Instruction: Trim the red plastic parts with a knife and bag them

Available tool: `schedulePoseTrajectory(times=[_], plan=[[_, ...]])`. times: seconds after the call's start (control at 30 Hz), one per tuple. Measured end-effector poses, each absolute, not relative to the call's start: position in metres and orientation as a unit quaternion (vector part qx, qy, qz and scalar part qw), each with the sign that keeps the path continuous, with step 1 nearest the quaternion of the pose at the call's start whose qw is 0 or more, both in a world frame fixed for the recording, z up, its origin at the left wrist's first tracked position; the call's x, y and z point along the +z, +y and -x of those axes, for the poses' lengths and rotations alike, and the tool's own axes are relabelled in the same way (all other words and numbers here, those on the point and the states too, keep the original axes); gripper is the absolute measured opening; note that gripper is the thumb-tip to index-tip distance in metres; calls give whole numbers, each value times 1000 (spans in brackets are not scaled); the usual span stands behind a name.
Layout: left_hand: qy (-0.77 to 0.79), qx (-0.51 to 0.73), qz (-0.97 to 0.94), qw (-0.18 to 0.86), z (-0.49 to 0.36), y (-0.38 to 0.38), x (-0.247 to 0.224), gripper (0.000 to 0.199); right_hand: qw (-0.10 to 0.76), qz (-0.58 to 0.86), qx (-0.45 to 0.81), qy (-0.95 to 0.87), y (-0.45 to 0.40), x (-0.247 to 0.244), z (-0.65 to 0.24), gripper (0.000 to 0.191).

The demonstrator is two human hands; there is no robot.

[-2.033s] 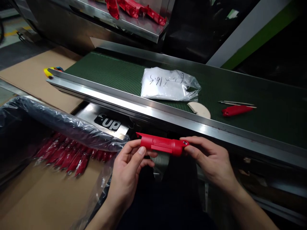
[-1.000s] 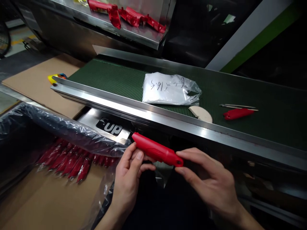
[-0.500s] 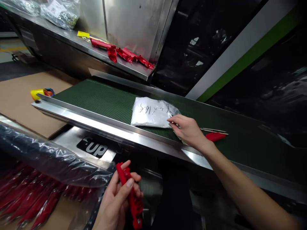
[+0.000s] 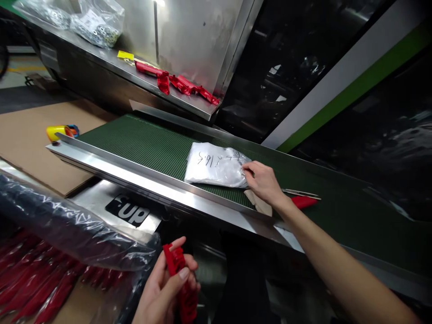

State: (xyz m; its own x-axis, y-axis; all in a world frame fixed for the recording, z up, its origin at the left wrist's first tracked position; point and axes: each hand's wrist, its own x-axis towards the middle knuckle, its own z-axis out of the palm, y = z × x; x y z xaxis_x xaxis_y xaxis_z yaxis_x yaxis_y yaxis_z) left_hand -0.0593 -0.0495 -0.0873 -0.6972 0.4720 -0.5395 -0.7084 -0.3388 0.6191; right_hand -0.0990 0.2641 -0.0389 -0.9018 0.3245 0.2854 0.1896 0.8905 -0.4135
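Red pc [image 4: 188,300] in curled LH [image 4: 166,288]

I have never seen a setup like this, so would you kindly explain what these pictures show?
No robot here: these are a person's bare hands, and every picture comes from one head-worn camera looking forward and down. The left hand holds a narrow red plastic part in front of a long green ridged belt with metal edges. On the belt lies a white plastic packet with black handwriting; the right hand has its fingertips at one end, though whether they grip it is unclear. Near that hand lie a flat cream-coloured piece, partly hidden, a second red plastic part and a thin metal tool. More red plastic pieces sit on the steel shelf behind.
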Motion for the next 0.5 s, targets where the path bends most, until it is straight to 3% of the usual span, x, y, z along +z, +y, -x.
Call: schedulePoseTrajectory(times=[0.17, 0.27, 0.33, 0.43, 0.5], plan=[[433, 821, 56, 368, 61, -39, -74, 47, 264, 182, 353, -879, 239, -20, 71, 19], [490, 795, -7, 357, 61, -34, -63, 42, 246, 191, 472, -825, 207, -8, 44, 17], [544, 765, -82, 336, 59, -33, -58, 43, 199, 187, 540, -796, 179, -4, 22, 14], [570, 735, -193, 314, 54, -33, -54, 51, 60, 172, 652, -736, 142, -7, -11, 13], [552, 739, -200, 329, 50, -34, -56, 45, -19, 174, 702, -690, 126, -15, -28, 12]])
